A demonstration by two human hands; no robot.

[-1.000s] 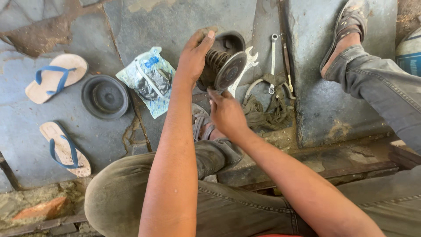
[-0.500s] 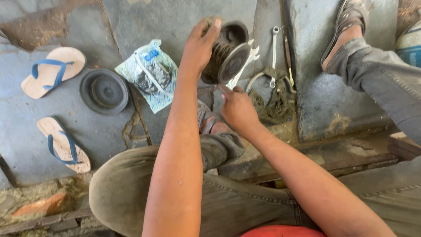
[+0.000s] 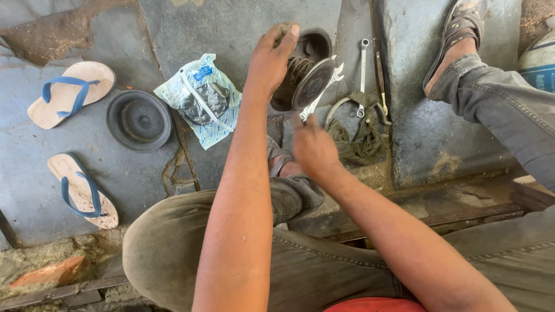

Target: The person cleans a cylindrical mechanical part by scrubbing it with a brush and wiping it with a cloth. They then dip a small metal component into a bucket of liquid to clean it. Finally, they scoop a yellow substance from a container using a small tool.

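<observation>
Left hand (image 3: 270, 60) gripping pulley (image 3: 304, 75); right hand (image 3: 314, 149) below, perhaps empty.

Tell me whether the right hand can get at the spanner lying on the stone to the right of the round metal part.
Probably yes. The right hand is free and sits just below the spanner; only a rag and a wire loop lie between, both low on the ground.
</observation>
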